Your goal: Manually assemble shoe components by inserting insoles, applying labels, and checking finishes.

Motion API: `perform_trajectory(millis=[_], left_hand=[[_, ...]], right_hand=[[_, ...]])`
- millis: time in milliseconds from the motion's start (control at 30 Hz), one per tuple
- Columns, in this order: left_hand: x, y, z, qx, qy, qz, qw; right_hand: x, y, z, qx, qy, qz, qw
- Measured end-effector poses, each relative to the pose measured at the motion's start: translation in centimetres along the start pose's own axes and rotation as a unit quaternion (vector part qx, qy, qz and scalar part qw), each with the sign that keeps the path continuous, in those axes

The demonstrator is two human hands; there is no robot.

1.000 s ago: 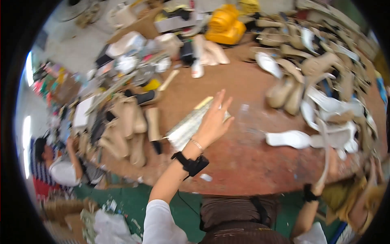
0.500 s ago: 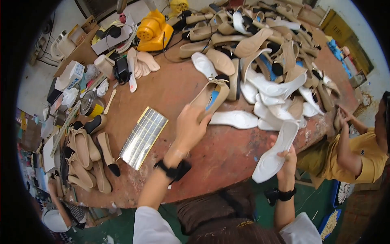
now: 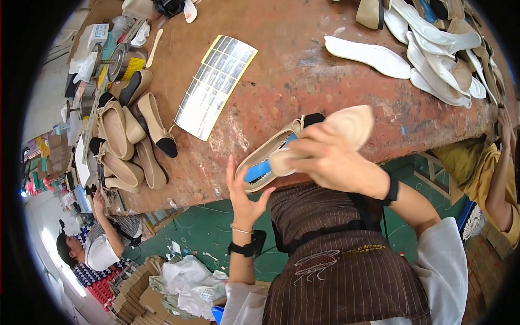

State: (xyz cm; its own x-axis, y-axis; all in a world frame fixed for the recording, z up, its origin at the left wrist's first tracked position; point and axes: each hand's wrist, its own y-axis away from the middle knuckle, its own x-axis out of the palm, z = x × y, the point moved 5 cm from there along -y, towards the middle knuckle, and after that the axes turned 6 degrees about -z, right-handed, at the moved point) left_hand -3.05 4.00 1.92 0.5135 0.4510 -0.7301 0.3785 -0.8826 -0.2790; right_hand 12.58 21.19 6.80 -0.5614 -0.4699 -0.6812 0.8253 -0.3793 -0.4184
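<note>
At the table's near edge, a beige ballet flat [image 3: 265, 154] with a black toe and a bow points up and to the right. My left hand [image 3: 245, 197] holds its heel between the fingers and the thumb. A blue lining strip and a stitched edge show inside the shoe. My right hand [image 3: 330, 162] is closed on an insole [image 3: 352, 125], its beige face showing. The insole's narrow heel end is over the shoe's opening, and its wide front end sticks out past my knuckles. Whether the insole touches the shoe's inside I cannot tell.
White insoles [image 3: 368, 57] lie at the right, beside a pile of shoes and insoles. Several finished-looking flats [image 3: 127, 135] stand at the left. A sheet of silvery labels [image 3: 214, 89] lies mid-table. Other people sit at the left [image 3: 95, 244] and right [image 3: 498, 189].
The view has tilted down. My left hand has brought the flat from beside the pile to the near edge. My right hand has turned the insole over and moved it to the shoe.
</note>
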Motion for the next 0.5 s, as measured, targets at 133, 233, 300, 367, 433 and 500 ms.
perform_trajectory(millis=[133,233,300,367,433,500], left_hand=[[0.9,1.7,1.4,-0.044,0.084,-0.09,0.991],[1.4,2.5,2.0,-0.075,0.151,-0.113,0.979],[1.7,2.7,2.1,-0.072,0.19,-0.126,0.971],[1.8,2.6,2.1,-0.07,0.19,-0.126,0.971],[2.0,2.7,2.3,-0.067,0.191,-0.125,0.971],[2.2,2.8,2.6,-0.067,0.212,-0.121,0.967]], right_hand=[[5.1,-2.1,1.6,-0.015,-0.068,0.068,0.995],[7.6,-2.3,2.4,-0.01,-0.093,0.1,0.991],[8.6,-2.1,2.4,-0.013,-0.1,0.088,0.991],[8.9,-2.3,2.3,-0.002,-0.107,0.077,0.991],[9.2,-2.2,2.1,0.005,-0.108,0.086,0.99],[9.4,-2.3,2.0,0.012,-0.107,0.095,0.99]])
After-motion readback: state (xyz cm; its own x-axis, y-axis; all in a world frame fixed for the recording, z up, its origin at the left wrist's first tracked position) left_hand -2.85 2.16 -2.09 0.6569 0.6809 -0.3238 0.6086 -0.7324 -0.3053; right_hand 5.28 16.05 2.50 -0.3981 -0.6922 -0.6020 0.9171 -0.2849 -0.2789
